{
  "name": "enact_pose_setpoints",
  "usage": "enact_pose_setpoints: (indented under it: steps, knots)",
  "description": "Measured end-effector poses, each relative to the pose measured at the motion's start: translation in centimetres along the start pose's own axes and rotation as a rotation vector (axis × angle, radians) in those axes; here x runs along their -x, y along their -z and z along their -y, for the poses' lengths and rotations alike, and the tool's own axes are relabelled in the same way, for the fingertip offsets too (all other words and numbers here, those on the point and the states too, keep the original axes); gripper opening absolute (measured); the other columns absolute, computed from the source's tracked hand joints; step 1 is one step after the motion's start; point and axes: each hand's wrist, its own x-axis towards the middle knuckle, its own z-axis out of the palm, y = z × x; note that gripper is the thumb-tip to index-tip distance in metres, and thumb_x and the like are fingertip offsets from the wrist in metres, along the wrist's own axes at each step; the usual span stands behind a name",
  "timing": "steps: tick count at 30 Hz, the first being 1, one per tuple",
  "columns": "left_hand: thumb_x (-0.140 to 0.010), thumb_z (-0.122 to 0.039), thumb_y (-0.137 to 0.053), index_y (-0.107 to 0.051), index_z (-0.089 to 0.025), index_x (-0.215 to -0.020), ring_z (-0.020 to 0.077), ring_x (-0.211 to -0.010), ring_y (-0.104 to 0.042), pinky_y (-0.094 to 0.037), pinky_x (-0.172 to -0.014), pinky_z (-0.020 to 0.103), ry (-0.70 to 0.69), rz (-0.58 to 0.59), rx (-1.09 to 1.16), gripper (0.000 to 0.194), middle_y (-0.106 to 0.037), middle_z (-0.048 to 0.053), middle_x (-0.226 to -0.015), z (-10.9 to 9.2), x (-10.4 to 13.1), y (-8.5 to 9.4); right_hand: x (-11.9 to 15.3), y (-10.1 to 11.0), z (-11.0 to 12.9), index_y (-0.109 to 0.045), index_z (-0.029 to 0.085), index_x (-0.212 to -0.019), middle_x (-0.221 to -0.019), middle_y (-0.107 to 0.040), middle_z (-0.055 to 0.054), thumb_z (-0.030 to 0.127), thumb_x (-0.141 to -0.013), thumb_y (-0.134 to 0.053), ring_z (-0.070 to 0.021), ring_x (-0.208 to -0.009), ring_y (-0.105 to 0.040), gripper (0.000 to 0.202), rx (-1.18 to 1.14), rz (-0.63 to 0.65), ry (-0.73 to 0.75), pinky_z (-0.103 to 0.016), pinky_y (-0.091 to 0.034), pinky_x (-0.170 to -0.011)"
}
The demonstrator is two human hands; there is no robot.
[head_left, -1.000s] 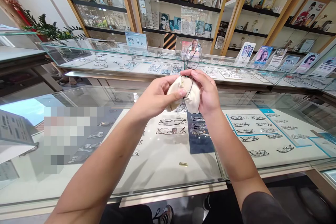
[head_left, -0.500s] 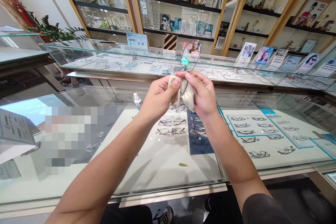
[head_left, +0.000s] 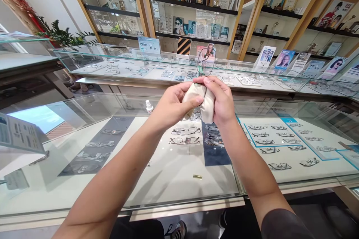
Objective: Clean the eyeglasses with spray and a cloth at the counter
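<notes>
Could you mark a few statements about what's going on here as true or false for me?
1. Left hand and right hand both touch the cream cloth. True.
2. The cloth is spread flat on the counter. False: it is bunched up between the hands.
3. A lens of the held eyeglasses shows above the fingers. True.
4. The small gold-coloured bar is nearer the person than the white-capped bottle. True.
5. The bottle lies on its side. False: it stands upright.

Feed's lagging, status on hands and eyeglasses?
Left hand gripping cream cloth. Right hand holding eyeglasses and cloth. Spray bottle beyond left arm, not blocking.
</notes>
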Motion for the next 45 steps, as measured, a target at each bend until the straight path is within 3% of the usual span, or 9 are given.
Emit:
enact_pose_setpoints:
  steps: [6,10,15,20,25,29,34,41,45]
  knots:
    - [-0.09,-0.06,-0.084,-0.077,-0.016,-0.098,0.0095,-0.055,-0.044,-0.034,-0.049,0.023,-0.163,-0.238,-0.065,0.045,-0.058,-0.001,-0.066,1.3,-0.5,-1.0,0.2,-0.8,-0.9,-0.082,0.029,-0.085,-0.096,-0.081,-0.001,0.045,-0.089,-0.079,-0.0207,-0.101,-0.072,0.016,-0.02,-0.002,0.012,-0.039,-0.057,-0.103]
    - [-0.094,-0.064,-0.077,-0.073,-0.017,-0.089,0.0108,-0.055,-0.047,-0.037,-0.05,0.024,-0.108,-0.065,-0.06,0.048,-0.058,0.0,-0.067,0.7,-0.6,0.2,0.0,-0.2,-0.5,-0.083,0.028,-0.086,-0.095,-0.079,-0.002,0.044,-0.089,-0.079,-0.0202,-0.096,-0.072,0.017,0.017,0.021,0.002,-0.038,-0.058,-0.096]
    - [-0.086,-0.049,-0.09,-0.075,-0.017,-0.114,0.0097,-0.055,-0.045,-0.036,-0.048,0.023,-0.011,0.185,-0.039,0.044,-0.059,-0.001,-0.073,-0.3,-0.4,1.8,-0.3,0.4,0.2,-0.081,0.027,-0.085,-0.098,-0.078,-0.002,0.05,-0.087,-0.082,-0.0194,-0.092,-0.07,0.023,0.022,0.004,-0.028,-0.036,-0.059,-0.087]
    - [-0.083,-0.048,-0.093,-0.075,-0.017,-0.124,0.0093,-0.054,-0.046,-0.037,-0.049,0.022,-0.104,-0.004,-0.042,0.054,-0.063,-0.001,-0.073,0.8,-0.5,0.6,-0.1,0.0,0.0,-0.083,0.028,-0.089,-0.1,-0.079,-0.001,0.048,-0.088,-0.08,-0.0194,-0.095,-0.07,0.021,0.014,0.022,-0.055,-0.035,-0.06,-0.089]
    - [-0.092,-0.061,-0.08,-0.078,-0.017,-0.104,0.0123,-0.065,-0.054,-0.044,-0.059,0.023,-0.213,-0.217,-0.069,0.046,-0.066,0.002,-0.076,1.6,-0.6,-1.0,0.2,-0.5,-0.2,-0.083,0.029,-0.09,-0.104,-0.08,-0.001,0.048,-0.089,-0.08,-0.0204,-0.105,-0.071,0.019,-0.007,0.048,-0.011,-0.038,-0.059,-0.102]
    - [-0.095,-0.065,-0.075,-0.076,-0.018,-0.092,0.0141,-0.066,-0.055,-0.045,-0.06,0.025,-0.166,-0.177,-0.055,0.047,-0.062,0.001,-0.071,1.2,-0.5,-0.7,0.1,0.0,0.1,-0.085,0.029,-0.091,-0.1,-0.079,-0.001,0.046,-0.091,-0.08,-0.0211,-0.103,-0.072,0.017,0.003,0.093,-0.018,-0.039,-0.059,-0.101]
    - [-0.088,-0.059,-0.085,-0.076,-0.019,-0.111,0.0133,-0.063,-0.055,-0.043,-0.056,0.024,-0.065,0.063,-0.023,0.048,-0.065,0.002,-0.078,0.7,-0.4,0.2,-0.3,0.5,0.6,-0.082,0.029,-0.086,-0.099,-0.079,-0.001,0.05,-0.087,-0.082,-0.02,-0.092,-0.07,0.022,0.02,0.01,-0.056,-0.037,-0.06,-0.088]
    - [-0.086,-0.059,-0.087,-0.077,-0.019,-0.104,0.0126,-0.062,-0.054,-0.043,-0.057,0.025,-0.146,-0.194,0.025,0.045,-0.064,0.0,-0.073,2.3,-0.8,-0.7,0.1,-0.7,-0.5,-0.081,0.029,-0.089,-0.103,-0.08,-0.002,0.053,-0.088,-0.081,-0.0215,-0.102,-0.071,0.024,0.032,0.034,-0.041,-0.039,-0.06,-0.098]
    - [-0.09,-0.063,-0.082,-0.076,-0.019,-0.096,0.0123,-0.063,-0.055,-0.043,-0.057,0.024,-0.151,-0.195,0.044,0.045,-0.064,0.001,-0.074,2.6,-1.1,-0.3,0.1,-0.7,-0.5,-0.082,0.03,-0.09,-0.104,-0.081,-0.001,0.05,-0.089,-0.081,-0.0215,-0.108,-0.072,0.021,0.021,0.061,-0.006,-0.04,-0.06,-0.103]
